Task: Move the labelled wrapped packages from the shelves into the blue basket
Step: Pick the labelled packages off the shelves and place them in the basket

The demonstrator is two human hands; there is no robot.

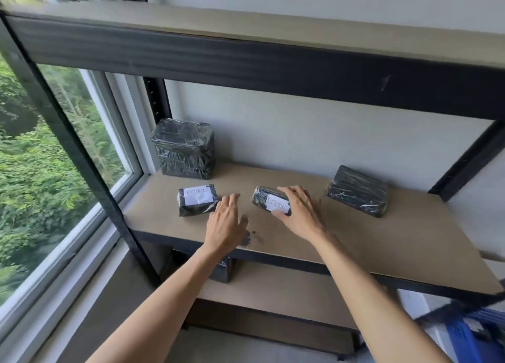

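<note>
On the shelf [355,242], we are clamping our right hand [299,212] on a labelled package [269,200] lying left-right, while our left hand [225,223] is spreading open, touching another labelled package [197,200].

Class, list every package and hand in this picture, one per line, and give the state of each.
Left labelled package: on shelf, label up, not gripped.
Centre labelled package: on shelf, right hand over it.
Tall package: upright at back, no label showing.
Right package: on shelf, no label showing.
Left hand: open, reaching.
Right hand: grip closing on centre package.

Two black plastic-wrapped packages with white "RETURN" labels, left package [197,200] lying mid-frame, right package [271,200] sitting tilted beside it, blue basket [464,332] showing at lower right
</note>
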